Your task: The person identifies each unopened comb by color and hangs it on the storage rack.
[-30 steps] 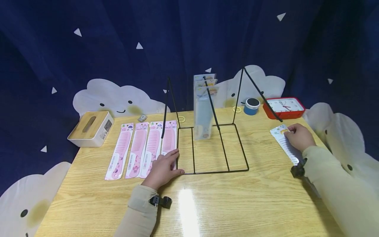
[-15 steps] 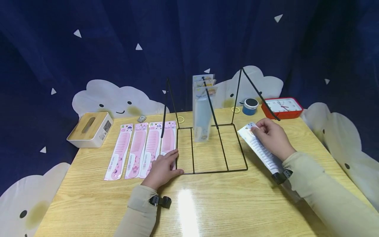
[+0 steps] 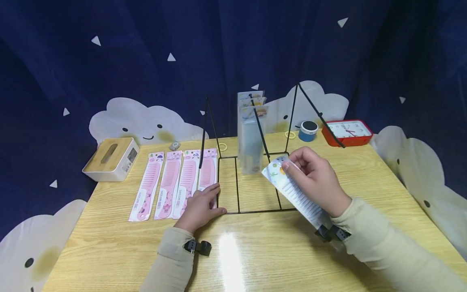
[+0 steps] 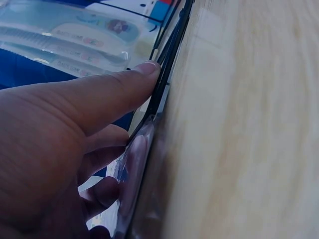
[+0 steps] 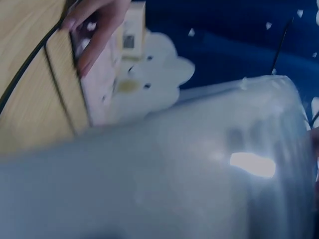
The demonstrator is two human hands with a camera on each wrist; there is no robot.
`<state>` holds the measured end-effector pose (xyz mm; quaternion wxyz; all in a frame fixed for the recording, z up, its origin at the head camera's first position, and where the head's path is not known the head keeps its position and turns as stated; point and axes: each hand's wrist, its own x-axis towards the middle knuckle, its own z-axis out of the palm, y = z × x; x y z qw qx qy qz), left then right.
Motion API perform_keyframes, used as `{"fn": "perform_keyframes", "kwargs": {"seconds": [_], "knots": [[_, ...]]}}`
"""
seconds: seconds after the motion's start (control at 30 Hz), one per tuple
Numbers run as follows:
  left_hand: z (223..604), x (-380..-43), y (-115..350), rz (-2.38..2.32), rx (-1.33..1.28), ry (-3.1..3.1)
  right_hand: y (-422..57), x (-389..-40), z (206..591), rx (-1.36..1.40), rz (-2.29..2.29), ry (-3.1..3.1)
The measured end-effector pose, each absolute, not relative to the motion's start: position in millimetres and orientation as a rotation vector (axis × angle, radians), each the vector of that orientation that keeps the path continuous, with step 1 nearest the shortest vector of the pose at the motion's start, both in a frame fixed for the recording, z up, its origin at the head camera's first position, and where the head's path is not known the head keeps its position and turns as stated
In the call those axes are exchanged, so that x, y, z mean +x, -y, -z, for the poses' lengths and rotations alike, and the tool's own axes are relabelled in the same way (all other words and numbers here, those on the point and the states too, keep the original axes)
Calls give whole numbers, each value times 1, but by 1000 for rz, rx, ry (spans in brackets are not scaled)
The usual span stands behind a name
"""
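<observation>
My right hand (image 3: 317, 178) pinches the top of a packaged comb (image 3: 297, 198), a pale clear-fronted pack with a printed header. It tilts over the right front of a black wire display rack (image 3: 255, 211). In the right wrist view the blurred, shiny comb pack (image 5: 174, 179) fills much of the frame. My left hand (image 3: 198, 209) rests at the rack's front left corner, thumb (image 4: 124, 89) on the front wire and fingers loosely spread along the side. Several bluish comb packs (image 3: 251, 138) hang from the rack's middle hook; its left and right hooks hold nothing.
Several pink packaged combs (image 3: 146, 190) lie left of the rack, the nearest partly under my left hand. A tissue box (image 3: 113, 160) stands at the back left. A blue speaker (image 3: 308, 132) and red clock (image 3: 348, 133) are at the back right, near yellow rings (image 3: 290, 135).
My right hand has lifted the comb pack off the table's right side and carried it left to the rack. My left hand has stayed at the rack's corner.
</observation>
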<state>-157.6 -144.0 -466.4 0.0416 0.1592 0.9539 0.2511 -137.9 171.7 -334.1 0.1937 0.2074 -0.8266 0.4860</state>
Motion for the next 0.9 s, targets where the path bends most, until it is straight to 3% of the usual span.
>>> {"fn": "perform_keyframes", "kwargs": {"seconds": [0.37,0.9], "knots": [[467,-159,144,-765,488,-2925,-146,-118,311,768,-1525,2012],[466,-158,144,-752,488,-2931,-138,-124,305,706,-1577,1934]]}}
